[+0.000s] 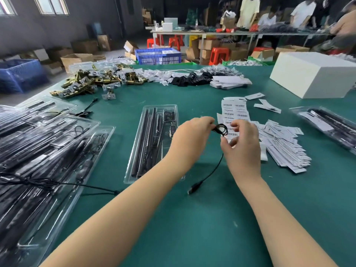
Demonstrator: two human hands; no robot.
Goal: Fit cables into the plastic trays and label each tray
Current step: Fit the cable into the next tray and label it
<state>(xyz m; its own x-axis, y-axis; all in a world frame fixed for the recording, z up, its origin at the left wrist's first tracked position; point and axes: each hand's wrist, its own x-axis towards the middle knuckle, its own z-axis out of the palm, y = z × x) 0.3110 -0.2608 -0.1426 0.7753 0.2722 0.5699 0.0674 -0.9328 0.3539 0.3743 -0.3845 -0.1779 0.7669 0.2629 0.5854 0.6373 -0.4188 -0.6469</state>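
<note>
Both hands pinch the cable above the bench, left hand on the coil, right hand feeding (plug dangling); we should wind tight loops before seating it in the tray.

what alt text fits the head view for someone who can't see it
Above a green table, the left hand and right hand coil a thin black cable, its plug dangling. An open clear plastic tray lies left, barcode labels right.
</note>
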